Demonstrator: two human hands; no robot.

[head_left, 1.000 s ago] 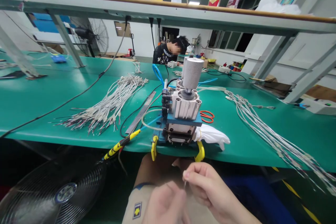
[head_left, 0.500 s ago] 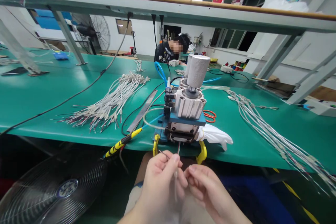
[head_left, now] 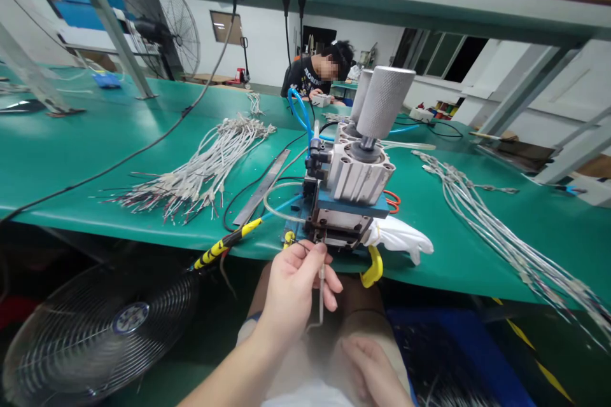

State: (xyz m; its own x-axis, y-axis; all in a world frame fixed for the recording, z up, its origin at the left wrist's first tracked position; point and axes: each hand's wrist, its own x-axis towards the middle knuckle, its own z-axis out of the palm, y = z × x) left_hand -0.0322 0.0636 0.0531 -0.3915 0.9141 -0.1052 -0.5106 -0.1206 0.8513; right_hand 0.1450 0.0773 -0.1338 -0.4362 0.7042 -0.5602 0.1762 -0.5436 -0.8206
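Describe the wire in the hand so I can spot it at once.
From the green bench, find the pneumatic machine at its front edge. Just below it, the left hand pinches a thin wire. It hangs alone, unlike the bundles lying on the bench.

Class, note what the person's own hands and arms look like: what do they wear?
The left hand and right hand are bare, with no gloves or visible rings. The left forearm is bare too, with no sleeve in view.
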